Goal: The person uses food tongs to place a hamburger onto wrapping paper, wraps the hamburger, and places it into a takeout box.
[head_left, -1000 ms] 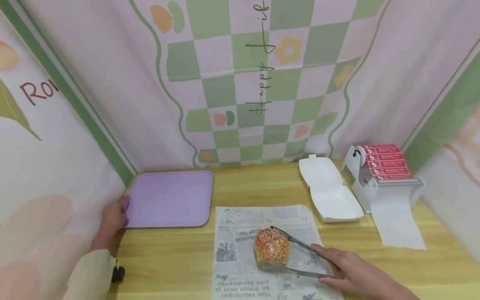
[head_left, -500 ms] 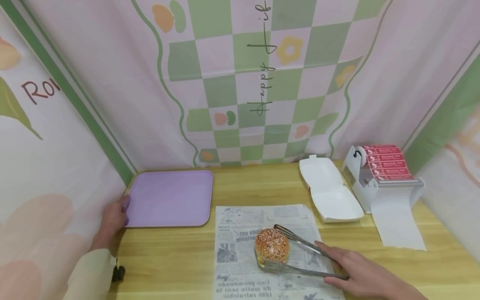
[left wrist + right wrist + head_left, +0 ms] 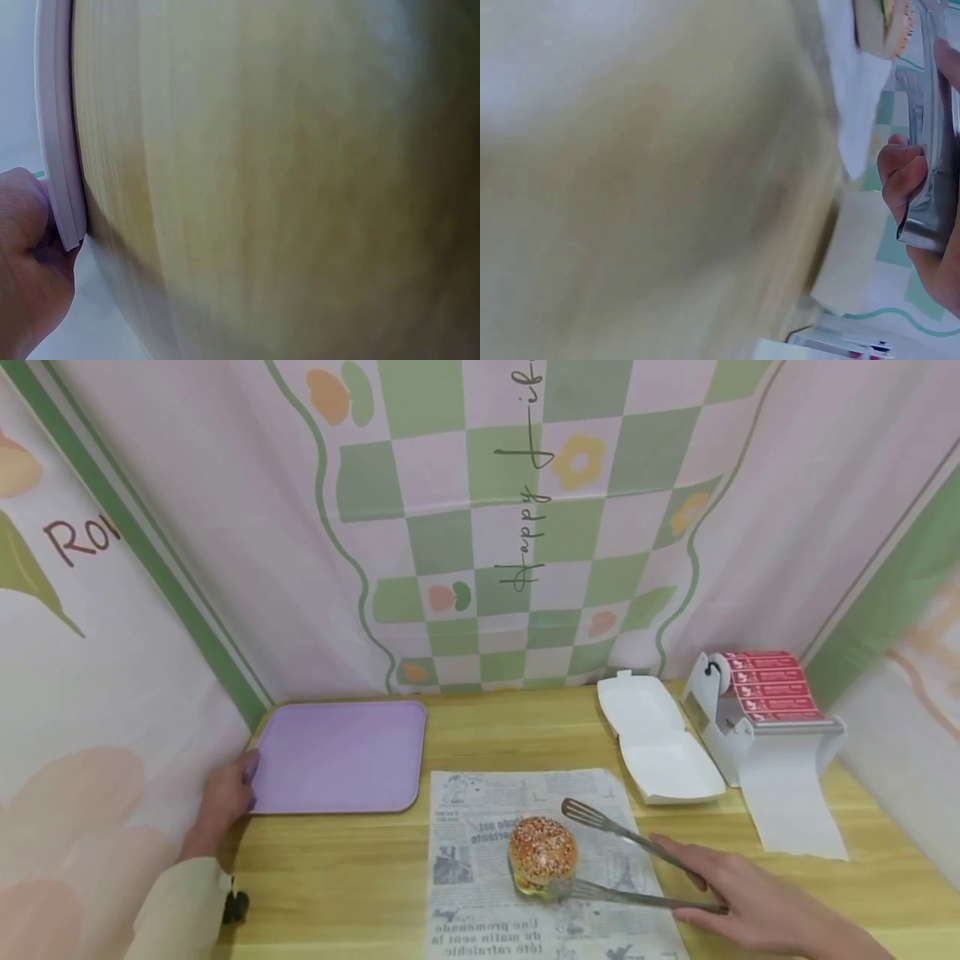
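A seeded burger (image 3: 543,853) sits on a sheet of newsprint-patterned paper (image 3: 480,802) in the head view. My right hand (image 3: 750,893) grips metal tongs (image 3: 637,839), whose arms are spread apart. The upper arm's tip stands clear of the bun; the lower tip lies beside the burger's lower right, and whether it touches I cannot tell. In the right wrist view the fingers wrap the tongs (image 3: 934,202) near their bent end. At the left, my left hand (image 3: 227,789) grips the left edge of a purple tray (image 3: 337,760); the left wrist view shows the thumb side against the tray's rim (image 3: 64,172).
An unfolded white takeaway box (image 3: 671,764) lies behind the paper at the right. Beside it stands a white dispenser (image 3: 712,727) with a roll of red labels (image 3: 776,685) and a hanging backing strip (image 3: 795,810). A patterned curtain closes off the back of the wooden table (image 3: 337,877).
My right hand has drawn back to the right with the tongs, whose arms have parted from around the burger. The burger stays on the paper. My left hand has stayed at the tray.
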Demonstrator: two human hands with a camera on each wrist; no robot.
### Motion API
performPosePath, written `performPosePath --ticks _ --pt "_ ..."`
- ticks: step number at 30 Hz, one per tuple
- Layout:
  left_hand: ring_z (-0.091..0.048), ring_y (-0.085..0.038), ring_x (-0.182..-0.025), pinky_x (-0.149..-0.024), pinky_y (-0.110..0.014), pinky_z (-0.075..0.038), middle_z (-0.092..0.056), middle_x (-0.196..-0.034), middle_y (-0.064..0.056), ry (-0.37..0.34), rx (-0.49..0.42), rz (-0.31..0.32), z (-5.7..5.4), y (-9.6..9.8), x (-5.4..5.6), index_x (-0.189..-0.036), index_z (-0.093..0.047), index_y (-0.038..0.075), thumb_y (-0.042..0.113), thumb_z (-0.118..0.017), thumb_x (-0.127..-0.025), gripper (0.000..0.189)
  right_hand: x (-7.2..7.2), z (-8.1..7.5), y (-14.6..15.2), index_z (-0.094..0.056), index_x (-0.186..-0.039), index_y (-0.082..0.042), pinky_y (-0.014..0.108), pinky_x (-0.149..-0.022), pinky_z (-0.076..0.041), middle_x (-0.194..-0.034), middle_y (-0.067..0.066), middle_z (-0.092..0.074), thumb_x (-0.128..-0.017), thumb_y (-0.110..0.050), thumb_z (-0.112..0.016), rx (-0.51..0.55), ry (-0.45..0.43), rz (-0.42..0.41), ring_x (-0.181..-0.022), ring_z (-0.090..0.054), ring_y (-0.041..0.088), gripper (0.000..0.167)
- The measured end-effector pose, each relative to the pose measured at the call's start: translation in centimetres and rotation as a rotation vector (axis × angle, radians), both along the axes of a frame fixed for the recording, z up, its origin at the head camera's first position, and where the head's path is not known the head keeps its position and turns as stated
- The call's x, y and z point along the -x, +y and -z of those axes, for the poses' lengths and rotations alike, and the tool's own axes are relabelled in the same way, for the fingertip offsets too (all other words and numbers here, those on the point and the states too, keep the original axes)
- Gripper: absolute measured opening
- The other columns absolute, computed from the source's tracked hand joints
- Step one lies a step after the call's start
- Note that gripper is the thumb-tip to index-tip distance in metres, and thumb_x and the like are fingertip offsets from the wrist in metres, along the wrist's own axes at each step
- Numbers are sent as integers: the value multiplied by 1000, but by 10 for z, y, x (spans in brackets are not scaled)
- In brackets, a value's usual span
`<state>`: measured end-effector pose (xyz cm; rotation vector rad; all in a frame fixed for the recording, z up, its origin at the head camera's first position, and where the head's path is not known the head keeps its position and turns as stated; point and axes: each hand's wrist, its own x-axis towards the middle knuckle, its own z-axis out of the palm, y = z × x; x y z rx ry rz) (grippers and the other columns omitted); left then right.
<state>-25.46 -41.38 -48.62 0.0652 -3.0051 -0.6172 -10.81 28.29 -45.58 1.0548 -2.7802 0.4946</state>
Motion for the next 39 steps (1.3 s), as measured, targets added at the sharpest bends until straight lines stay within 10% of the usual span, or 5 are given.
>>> performPosePath --ticks 5,13,27,39 --pt "-57 -39 -82 -73 -50 -51 -63 -95 -35 -2 0 -3 -1 0 0 -140 -42 -14 -18 -57 -73 69 14 -13 -7 -50 -143 -2 9 -54 -30 -74 -25 -35 -83 -26 -80 93 -20 -36 -59 -27 -15 71" --pt "-58 -42 -93 -79 -51 -52 -56 -119 -42 -50 8 -32 -3 2 1 -143 -39 -11 -18 -57 -76 70 36 -34 -46 -49 -144 -5 14 -50 -34 -69 -23 -39 -90 -30 -74 119 -168 -7 -56 -29 -11 65" --pt "-60 -48 -96 -82 -55 -53 -60 -113 -41 -6 -6 1 0 0 -1 -140 -43 -13 -18 -56 -73 69 93 -63 -162 -42 -143 -8 22 -44 -34 -64 -7 -45 -96 -50 -60 176 -513 -41 -49 -35 3 65" --pt "-59 -47 -94 -84 -56 -52 -59 -114 -41 -8 19 12 -1 -2 0 -141 -42 -12 -16 -56 -74 69 145 -63 -255 -35 -144 6 21 -41 -29 -57 -5 -42 -98 -36 -62 148 -520 -119 -43 -33 8 67"
